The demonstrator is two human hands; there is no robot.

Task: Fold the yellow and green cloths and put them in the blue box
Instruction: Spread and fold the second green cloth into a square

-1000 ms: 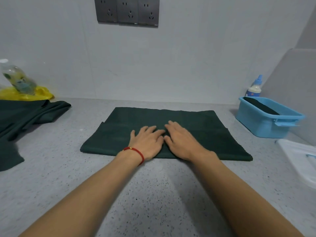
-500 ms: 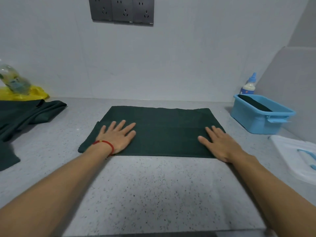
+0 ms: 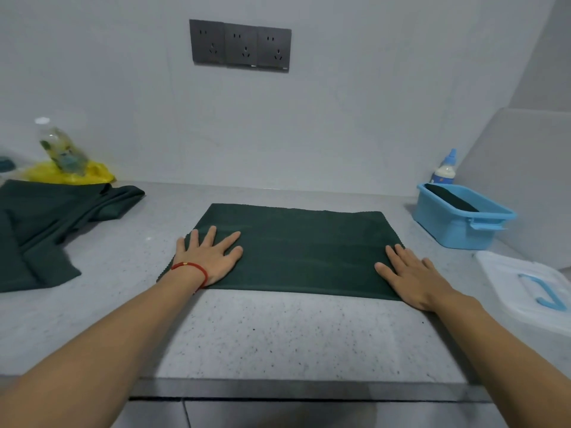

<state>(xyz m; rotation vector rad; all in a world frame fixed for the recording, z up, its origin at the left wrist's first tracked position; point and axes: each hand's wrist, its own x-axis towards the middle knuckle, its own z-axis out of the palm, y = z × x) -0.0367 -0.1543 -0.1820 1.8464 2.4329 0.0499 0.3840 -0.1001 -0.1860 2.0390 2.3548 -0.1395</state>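
A folded green cloth (image 3: 296,251) lies flat in the middle of the desk (image 3: 278,335). The left hand (image 3: 210,257) presses its left end with fingers spread flat; the right hand (image 3: 411,279) lies flat with straight fingers on its right end. The blue box (image 3: 457,223) stands at the desk's right back corner, a dark cloth inside. More green cloths (image 3: 46,223) lie heaped at the left edge, a yellow cloth (image 3: 71,176) behind them.

The folded dark green cloth (image 3: 304,248) lies flat as a wide rectangle at the centre of the tabletop (image 3: 278,335). A second green cloth (image 3: 46,230) lies rumpled at far left, with the yellow cloth (image 3: 71,176) bunched behind it. The blue box (image 3: 457,219) stands at right, holding a dark folded cloth (image 3: 452,201).
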